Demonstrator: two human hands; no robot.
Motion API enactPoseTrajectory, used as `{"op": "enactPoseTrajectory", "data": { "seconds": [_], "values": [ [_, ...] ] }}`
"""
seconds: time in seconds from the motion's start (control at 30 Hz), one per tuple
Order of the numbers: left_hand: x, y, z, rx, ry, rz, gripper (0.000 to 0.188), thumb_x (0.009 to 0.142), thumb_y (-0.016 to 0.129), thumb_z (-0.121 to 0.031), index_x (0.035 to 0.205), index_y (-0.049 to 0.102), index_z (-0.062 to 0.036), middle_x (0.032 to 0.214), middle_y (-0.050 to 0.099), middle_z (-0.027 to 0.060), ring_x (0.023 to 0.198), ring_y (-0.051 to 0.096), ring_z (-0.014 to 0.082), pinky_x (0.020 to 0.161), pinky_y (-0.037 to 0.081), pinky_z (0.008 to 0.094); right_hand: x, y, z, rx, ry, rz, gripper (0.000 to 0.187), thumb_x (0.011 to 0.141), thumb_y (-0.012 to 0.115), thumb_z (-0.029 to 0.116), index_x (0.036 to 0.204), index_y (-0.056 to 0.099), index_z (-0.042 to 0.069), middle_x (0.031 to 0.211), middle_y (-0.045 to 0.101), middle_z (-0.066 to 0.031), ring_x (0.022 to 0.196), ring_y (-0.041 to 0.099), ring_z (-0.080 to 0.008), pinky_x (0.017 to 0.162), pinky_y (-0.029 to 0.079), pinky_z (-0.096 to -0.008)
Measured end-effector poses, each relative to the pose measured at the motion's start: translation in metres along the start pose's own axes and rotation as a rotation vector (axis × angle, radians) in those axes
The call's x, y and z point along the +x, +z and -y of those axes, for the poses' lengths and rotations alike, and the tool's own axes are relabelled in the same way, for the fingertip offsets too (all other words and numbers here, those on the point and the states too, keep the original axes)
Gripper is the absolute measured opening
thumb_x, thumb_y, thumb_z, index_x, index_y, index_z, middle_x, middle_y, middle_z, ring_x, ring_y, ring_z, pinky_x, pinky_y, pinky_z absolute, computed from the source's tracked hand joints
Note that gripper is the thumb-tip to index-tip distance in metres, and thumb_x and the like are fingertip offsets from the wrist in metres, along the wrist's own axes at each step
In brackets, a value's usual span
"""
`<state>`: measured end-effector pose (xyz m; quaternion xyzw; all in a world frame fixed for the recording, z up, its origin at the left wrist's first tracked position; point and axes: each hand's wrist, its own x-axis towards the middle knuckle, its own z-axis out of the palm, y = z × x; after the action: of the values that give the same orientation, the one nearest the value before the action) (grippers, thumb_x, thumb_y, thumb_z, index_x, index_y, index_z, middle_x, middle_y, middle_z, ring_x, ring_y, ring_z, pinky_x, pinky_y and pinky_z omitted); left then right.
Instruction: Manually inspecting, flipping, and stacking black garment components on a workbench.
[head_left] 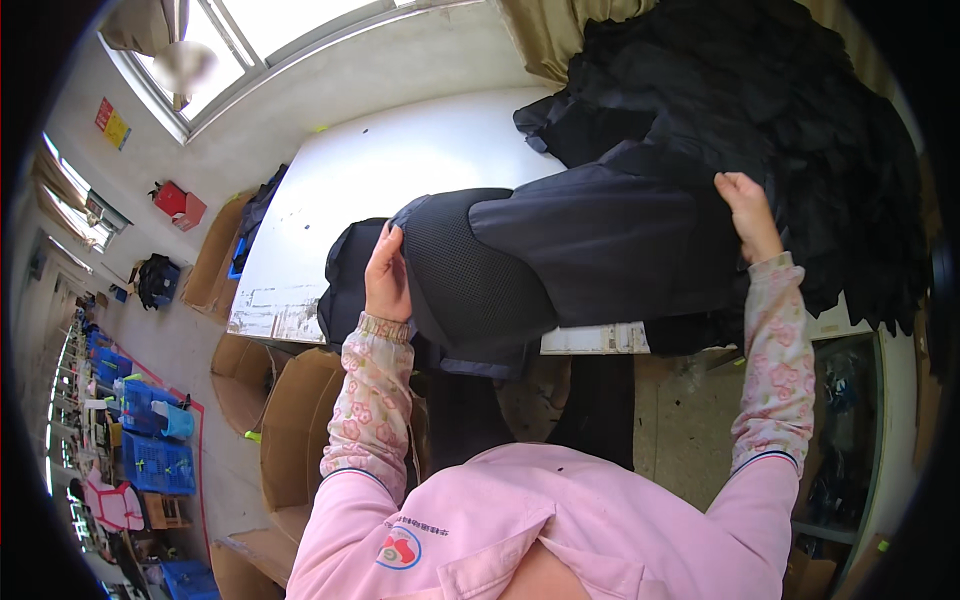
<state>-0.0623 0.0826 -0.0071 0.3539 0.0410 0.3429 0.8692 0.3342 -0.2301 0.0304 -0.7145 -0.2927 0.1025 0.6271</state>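
Observation:
A long dark fabric piece stretches sideways between my hands over the front of the white table. Toward its left end it carries a rounded black mesh panel. My left hand is closed on the left edge, thumb up along the cloth. At the other end my right hand pinches the upper edge, with its fingertips partly hidden. More black fabric lies on the table under and left of the piece. Part of the held cloth hangs past the table's front edge.
A large heap of black fabric pieces covers the table's right side. Open cardboard boxes stand on the floor to the left. Blue plastic crates line the far left. Behind the table is a window.

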Motion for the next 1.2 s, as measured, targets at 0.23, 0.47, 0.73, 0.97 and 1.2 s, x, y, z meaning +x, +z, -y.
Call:
{"op": "enactPoseTrajectory", "data": {
  "seconds": [0.23,0.47,0.73,0.97,1.2],
  "values": [
    [0.035,-0.032,0.072,0.649,-0.192,-0.417,0.038,0.091,0.066,-0.031,0.117,0.051,-0.0083,0.097,0.058,0.0027,0.079,0.06,0.0121,0.071,0.05,0.0288,-0.045,0.044,0.188,0.693,0.037,0.524,0.018,0.096,0.058,0.015,0.103,0.063,-0.001,0.094,0.068,-0.0071,0.08,0.068,-0.0141,0.071,0.057,-0.0246],
    [-0.04,0.073,0.12,0.396,0.068,0.149,0.042,0.095,0.058,-0.026,0.126,0.044,-0.0012,0.104,0.055,0.0074,0.087,0.056,0.0161,0.079,0.046,0.0297,-0.041,0.132,0.254,0.714,-0.108,0.493,0.026,0.093,0.058,0.005,0.115,0.05,-0.006,0.094,0.062,-0.0116,0.079,0.065,-0.0207,0.07,0.057,-0.0314],
    [-0.087,0.143,0.064,0.663,0.417,0.69,0.063,0.085,0.068,-0.008,0.137,0.033,0.0018,0.128,0.049,0.0227,0.121,0.051,0.0316,0.103,0.039,0.0402,-0.034,0.168,0.22,0.584,-0.164,0.161,0.056,0.087,0.065,0.005,0.133,0.036,-0.008,0.1,0.061,-0.014,0.082,0.066,-0.0204,0.068,0.057,-0.0314],
    [0.019,0.099,0.053,0.691,0.509,0.134,0.046,0.085,0.068,0.0,0.127,0.05,0.0047,0.119,0.061,0.0115,0.11,0.059,0.0228,0.098,0.045,0.0329,-0.045,0.162,0.199,0.605,-0.217,0.235,0.075,0.083,0.07,0.005,0.138,0.022,-0.012,0.104,0.06,-0.02,0.085,0.067,-0.0232,0.066,0.057,-0.0345],
    [0.068,0.073,0.006,1.898,0.612,0.481,0.043,0.096,0.052,-0.017,0.135,0.046,0.0015,0.14,0.047,0.016,0.131,0.043,0.0297,0.11,0.032,0.0392,-0.04,0.161,0.183,0.67,-0.147,0.276,0.073,0.083,0.071,0.006,0.137,0.025,-0.011,0.105,0.06,-0.018,0.086,0.067,-0.0229,0.064,0.056,-0.0333]
  ]
}}
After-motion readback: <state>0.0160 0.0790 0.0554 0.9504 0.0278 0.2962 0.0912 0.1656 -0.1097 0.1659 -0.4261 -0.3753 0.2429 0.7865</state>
